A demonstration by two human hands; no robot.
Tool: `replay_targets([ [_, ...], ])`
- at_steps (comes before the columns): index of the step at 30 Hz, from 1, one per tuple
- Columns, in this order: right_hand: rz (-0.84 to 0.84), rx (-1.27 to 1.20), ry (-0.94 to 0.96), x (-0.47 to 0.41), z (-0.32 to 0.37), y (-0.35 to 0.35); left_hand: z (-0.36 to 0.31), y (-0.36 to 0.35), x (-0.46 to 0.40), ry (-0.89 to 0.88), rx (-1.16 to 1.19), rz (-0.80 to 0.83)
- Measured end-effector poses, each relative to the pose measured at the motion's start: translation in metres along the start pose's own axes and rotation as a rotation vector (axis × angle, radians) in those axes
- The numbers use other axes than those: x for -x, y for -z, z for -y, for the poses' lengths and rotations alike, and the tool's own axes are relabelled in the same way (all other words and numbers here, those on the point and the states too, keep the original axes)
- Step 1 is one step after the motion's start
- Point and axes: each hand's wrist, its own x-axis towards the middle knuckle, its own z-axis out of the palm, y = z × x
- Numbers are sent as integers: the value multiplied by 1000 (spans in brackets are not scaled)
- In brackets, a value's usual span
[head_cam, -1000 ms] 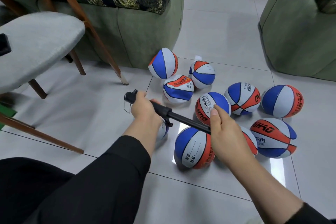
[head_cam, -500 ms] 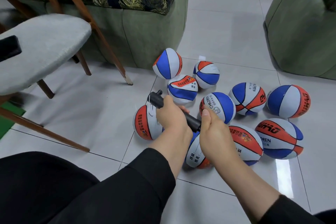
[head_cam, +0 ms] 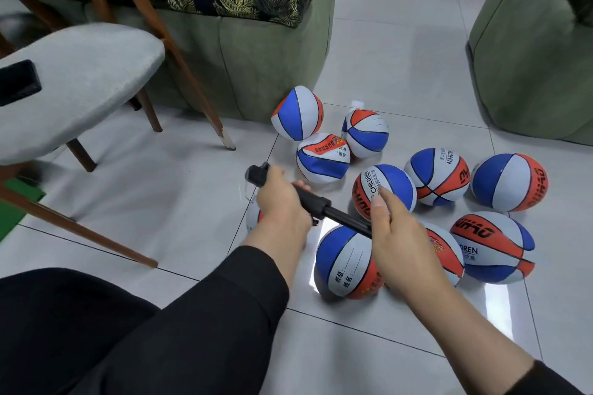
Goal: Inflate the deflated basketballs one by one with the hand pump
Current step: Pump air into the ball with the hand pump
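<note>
Several red, white and blue basketballs lie on the tiled floor. A black hand pump (head_cam: 324,205) runs slantwise above them. My left hand (head_cam: 282,202) grips its handle end, and my right hand (head_cam: 398,234) holds the barrel's other end, thumb along the top. Just under the pump sits a ball with a name label (head_cam: 346,261). Another ball (head_cam: 255,215) is mostly hidden behind my left hand. Three wrinkled, soft-looking balls (head_cam: 322,159) lie at the back of the group. The pump's needle end is hidden under my right hand.
A grey padded chair (head_cam: 80,83) with wooden legs stands at the left, a dark phone (head_cam: 17,82) on its seat. A green sofa (head_cam: 256,51) with a leaf-print cushion is behind the balls, a second green seat (head_cam: 532,51) at the right. My dark-trousered leg fills the lower left.
Half a second ago the pump was pushed together with my hands close; now my left hand has drawn the handle out to the left, lengthening the pump as it was a second ago.
</note>
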Motion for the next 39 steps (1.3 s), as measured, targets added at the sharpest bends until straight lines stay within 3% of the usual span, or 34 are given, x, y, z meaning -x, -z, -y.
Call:
replay_targets([
  [7,-34,-4,3,3,-5,10,-27,3,-20,-54,5,-45],
  [20,-71,-94,7,-8,5,-24,26,-12,14,-74,-17,52],
  [26,-19,-65,13,-12,10,-22,36,-8,13,-20,-42,22],
  [39,-7,6,-4,0,-2,8,-23,0,-15,-45,14,-52],
])
